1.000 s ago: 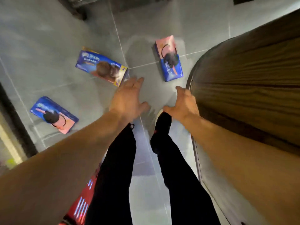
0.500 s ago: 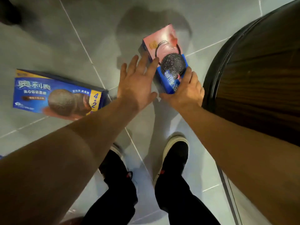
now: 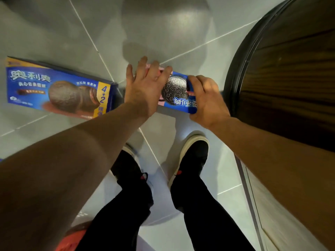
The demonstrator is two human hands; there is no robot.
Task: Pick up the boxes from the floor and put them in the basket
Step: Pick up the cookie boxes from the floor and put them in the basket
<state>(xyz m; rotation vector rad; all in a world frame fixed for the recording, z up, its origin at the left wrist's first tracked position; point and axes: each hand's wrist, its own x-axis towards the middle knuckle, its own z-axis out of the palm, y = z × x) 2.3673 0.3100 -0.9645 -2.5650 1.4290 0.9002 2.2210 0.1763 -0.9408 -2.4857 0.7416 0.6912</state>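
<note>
Fingers [image 3: 194,82] of the right hand [image 3: 206,100] curl over the near right end of the pink and blue cookie box [image 3: 178,96], with the thumb at the lower edge, so this hand grips the box; fingers of the left hand [image 3: 143,87] are straight and spread, lying flat on the box's pink left portion and holding nothing by curl.

Position of the gripped box: between the 2 hands, above the grey tiled floor [image 3: 54,24], just beside the dark rounded wooden furniture edge [image 3: 235,73]; whether its underside touches the floor cannot be told. Long axis: roughly left to right across the view, slightly tilted, with the pink end toward the left under the left hand and the blue end toward the right under the right hand; the printed face with the cookie picture is turned up, and its lettering reads upside down.

A 2nd box, the large blue box [image 3: 56,87], lies flat on the floor to the left, near the left hand but apart from it; its long axis also runs left to right, with the yellow "4+2" panel at the right end.

Both black shoes [image 3: 194,154] stand on the tiles below the hands; a red object [image 3: 72,240] shows partly at the bottom edge, and it cannot be identified.
</note>
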